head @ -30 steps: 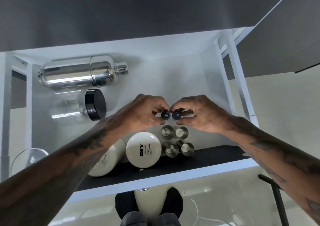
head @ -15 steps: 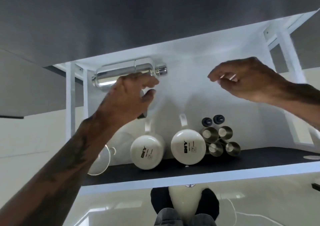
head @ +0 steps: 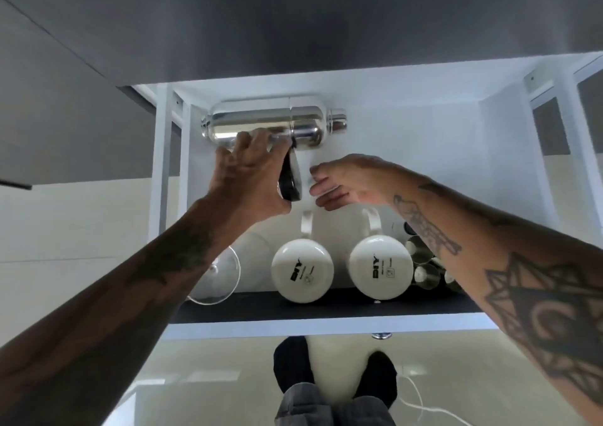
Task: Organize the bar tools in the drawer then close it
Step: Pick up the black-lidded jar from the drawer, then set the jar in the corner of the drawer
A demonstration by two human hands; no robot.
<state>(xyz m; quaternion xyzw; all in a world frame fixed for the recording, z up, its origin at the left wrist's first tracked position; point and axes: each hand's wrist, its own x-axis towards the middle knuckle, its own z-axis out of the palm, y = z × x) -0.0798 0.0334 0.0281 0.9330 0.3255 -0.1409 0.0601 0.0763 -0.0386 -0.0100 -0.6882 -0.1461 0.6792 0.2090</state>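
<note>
Across the back of the drawer (head: 509, 138) the shaker (head: 261, 122) lies with its long axis left to right. Just before it, the left hand (head: 248, 177) grasps the black-lidded jar (head: 290, 181); the right hand (head: 352, 181) waits released, just beside.

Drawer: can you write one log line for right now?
left hand: holds black-lidded jar | right hand: open, beside it | drawer: open

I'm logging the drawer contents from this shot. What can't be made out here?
- Clear jar with the black lid: body hidden by the left hand, head view.
- Small metal cups: count hidden by the right forearm.
- Wine glass: partly behind the left forearm.
- Mug print: too small.
</note>
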